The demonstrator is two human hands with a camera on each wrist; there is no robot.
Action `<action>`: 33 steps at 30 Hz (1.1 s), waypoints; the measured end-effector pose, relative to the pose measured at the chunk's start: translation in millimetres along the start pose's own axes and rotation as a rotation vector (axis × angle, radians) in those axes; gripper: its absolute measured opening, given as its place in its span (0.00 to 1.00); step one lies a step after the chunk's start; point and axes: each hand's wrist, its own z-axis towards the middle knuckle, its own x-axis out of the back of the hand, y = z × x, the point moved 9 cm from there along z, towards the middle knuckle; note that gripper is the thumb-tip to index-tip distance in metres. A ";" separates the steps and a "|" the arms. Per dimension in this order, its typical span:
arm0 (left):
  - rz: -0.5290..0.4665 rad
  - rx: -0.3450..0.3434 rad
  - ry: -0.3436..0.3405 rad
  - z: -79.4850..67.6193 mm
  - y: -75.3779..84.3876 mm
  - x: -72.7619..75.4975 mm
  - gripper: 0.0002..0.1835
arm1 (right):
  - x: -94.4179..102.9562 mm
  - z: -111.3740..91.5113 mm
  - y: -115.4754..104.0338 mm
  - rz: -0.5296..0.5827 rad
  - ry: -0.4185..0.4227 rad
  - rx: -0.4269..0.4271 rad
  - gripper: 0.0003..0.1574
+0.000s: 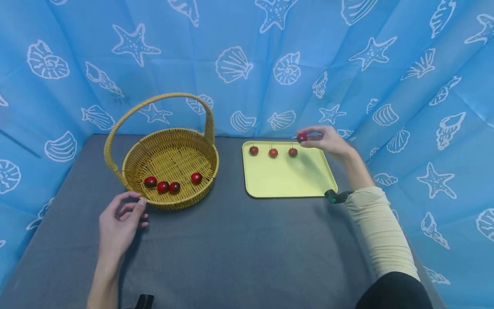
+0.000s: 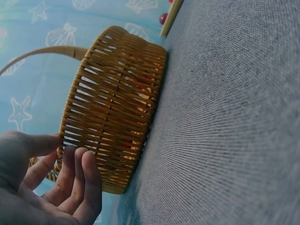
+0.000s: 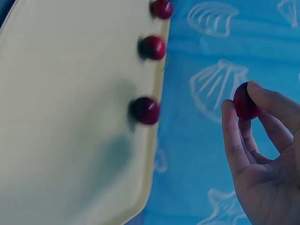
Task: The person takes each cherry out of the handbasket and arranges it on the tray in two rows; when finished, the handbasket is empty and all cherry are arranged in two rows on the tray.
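A dark red cherry (image 1: 302, 137) is pinched between the thumb and fingertips of my right hand (image 1: 328, 140), raised above the back right part of a yellow tray (image 1: 285, 180). Three cherries stand in a row along the tray's back edge; the rightmost cherry (image 3: 145, 111) is closest to that hand. On the left is a round wicker basket (image 1: 208, 182) with a tall handle, several cherries lying inside near its front. My left hand (image 1: 120, 221) pinches the basket's rim at the front left, as the left wrist view (image 2: 61, 183) also shows.
A grey cloth (image 1: 239, 249) covers the table under basket and tray, with a strip of it between the two. Behind and to the right hangs a blue curtain (image 1: 247, 103) with white shell prints, close to the tray's back edge.
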 end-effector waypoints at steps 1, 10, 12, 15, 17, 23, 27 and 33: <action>0.004 -0.003 0.003 -0.2 0.6 0.0 0.18 | 2.1 -0.3 5.5 -0.007 -0.002 -0.011 0.30; 0.021 0.012 0.005 0.1 -0.1 -0.5 0.18 | 13.1 2.4 56.9 -0.095 -0.009 -0.103 0.35; 0.021 0.011 0.005 -0.1 0.3 -0.5 0.18 | 14.1 4.0 66.4 -0.106 -0.002 -0.117 0.34; 0.017 0.004 0.005 -0.4 1.2 -0.5 0.18 | 15.7 6.2 78.4 -0.142 0.013 -0.123 0.34; 0.013 0.000 0.004 -0.5 1.4 -0.3 0.18 | 15.2 7.4 83.3 -0.165 0.023 -0.114 0.34; 0.008 0.000 -0.007 -0.9 0.5 -0.2 0.18 | 13.3 8.8 90.3 -0.247 0.057 -0.081 0.31; 0.012 -0.003 0.005 -1.3 2.1 -0.1 0.18 | 13.2 9.3 91.4 -0.260 0.080 -0.072 0.30; 0.048 0.004 0.025 -1.4 2.4 -1.3 0.18 | 12.9 10.7 93.8 -0.245 0.086 -0.070 0.30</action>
